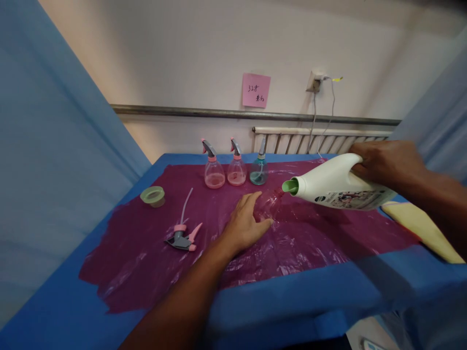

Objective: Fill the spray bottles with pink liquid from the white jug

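My right hand [379, 163] grips the handle of a white detergent jug [339, 187], tipped to the left. The jug's green spout [290, 186] hangs right over the mouth of a clear pink spray bottle [267, 204], whose sprayer head is off. Around the left side of that bottle curve the fingers and thumb of my left hand [248, 221], steadying it on the sheet. A grey and pink trigger sprayer head [181, 239] lies to the left, its thin tube pointing away from me. Whether liquid is flowing from the spout is too small to tell.
Behind stand two pink spray bottles [214, 175] [237, 171] and a teal one [259, 172], each part filled. A green cap [153, 195] sits at the left on the purple plastic sheet [146, 262]. A yellow cloth [425, 228] lies at the right edge. Blue curtains flank the table.
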The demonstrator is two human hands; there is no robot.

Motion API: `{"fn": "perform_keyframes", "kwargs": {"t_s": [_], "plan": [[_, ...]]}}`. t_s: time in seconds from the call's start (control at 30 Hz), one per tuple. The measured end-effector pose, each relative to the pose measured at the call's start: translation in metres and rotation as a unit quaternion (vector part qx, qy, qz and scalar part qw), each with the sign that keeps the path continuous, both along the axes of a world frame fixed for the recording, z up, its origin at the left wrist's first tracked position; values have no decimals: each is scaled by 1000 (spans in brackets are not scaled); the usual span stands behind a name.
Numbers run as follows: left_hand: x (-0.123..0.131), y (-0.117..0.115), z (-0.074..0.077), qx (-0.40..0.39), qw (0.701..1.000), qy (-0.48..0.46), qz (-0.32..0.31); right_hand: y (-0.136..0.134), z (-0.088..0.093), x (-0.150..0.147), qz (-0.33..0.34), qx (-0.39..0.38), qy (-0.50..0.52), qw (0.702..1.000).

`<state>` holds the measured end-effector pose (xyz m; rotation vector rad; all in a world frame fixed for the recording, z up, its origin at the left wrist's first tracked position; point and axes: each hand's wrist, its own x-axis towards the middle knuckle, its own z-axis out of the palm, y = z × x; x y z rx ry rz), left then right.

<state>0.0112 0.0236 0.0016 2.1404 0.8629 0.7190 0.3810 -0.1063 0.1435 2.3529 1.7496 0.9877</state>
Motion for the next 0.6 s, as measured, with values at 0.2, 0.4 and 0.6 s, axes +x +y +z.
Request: {"fn": "perform_keyframes", "kwargs": {"t_s": [0.2, 0.4, 0.6], "plan": [[0, 0, 0, 2, 1000, 6, -1, 3, 5, 0, 14, 8, -32, 999], [0, 0, 0, 3, 1000, 7, -2, 3, 10, 2, 47, -4, -58, 997], [0, 2, -5, 7, 1000, 5, -4, 3, 17, -4, 43, -7, -65, 997]]}}
